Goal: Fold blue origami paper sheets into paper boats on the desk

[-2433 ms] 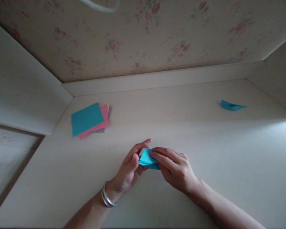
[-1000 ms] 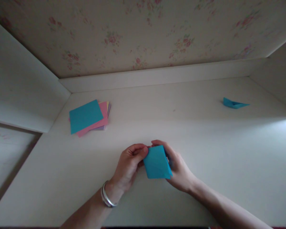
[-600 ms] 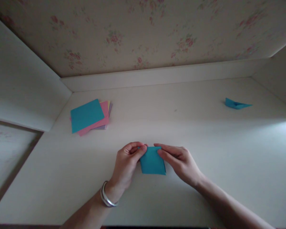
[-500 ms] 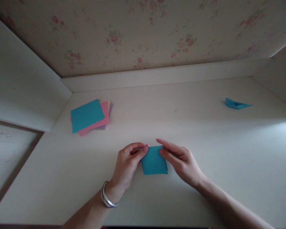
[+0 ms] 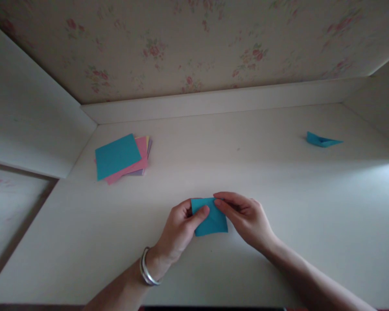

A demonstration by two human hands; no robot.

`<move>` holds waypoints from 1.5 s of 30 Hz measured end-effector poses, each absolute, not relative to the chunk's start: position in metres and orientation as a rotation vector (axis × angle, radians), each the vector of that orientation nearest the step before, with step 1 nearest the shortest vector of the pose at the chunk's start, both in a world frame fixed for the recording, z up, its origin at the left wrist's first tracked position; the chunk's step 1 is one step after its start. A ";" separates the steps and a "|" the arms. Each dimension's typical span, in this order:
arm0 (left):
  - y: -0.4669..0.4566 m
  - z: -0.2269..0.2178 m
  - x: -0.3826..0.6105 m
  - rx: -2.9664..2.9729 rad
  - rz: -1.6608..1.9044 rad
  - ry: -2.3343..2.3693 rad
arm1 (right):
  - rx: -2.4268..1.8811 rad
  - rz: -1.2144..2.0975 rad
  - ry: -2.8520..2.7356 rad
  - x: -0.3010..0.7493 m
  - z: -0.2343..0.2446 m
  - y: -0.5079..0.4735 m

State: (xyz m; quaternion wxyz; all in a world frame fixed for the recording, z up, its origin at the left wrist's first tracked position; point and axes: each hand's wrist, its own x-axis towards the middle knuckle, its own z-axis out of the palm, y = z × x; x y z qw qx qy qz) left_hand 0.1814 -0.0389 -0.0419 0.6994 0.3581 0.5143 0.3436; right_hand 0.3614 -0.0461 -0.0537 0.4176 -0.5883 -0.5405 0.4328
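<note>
Now both hands are meeting on a folded teal paper square (image 5: 210, 222) that is lying flat on the cream desk (image 5: 278, 207). The left hand (image 5: 178, 231) is pinching its left edge, thumb lying on top; a silver bangle (image 5: 145, 273) is circling that wrist. The right hand (image 5: 246, 218) is pressing its fingertips (image 5: 218, 202) onto the paper's upper right corner. Well beyond the left hand, a stack of coloured paper sheets (image 5: 121, 157), teal on top, is sitting. Far off past the right hand, a small folded teal paper boat (image 5: 320, 140) is resting.
</note>
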 end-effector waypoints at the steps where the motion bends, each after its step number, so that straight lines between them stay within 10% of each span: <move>1: -0.039 -0.043 0.181 0.827 0.747 1.152 | -1.474 1.096 -1.355 0.361 -0.054 -0.046; 45: -0.041 -0.042 0.174 1.391 0.531 1.175 | -1.393 1.501 -1.403 0.375 -0.047 -0.035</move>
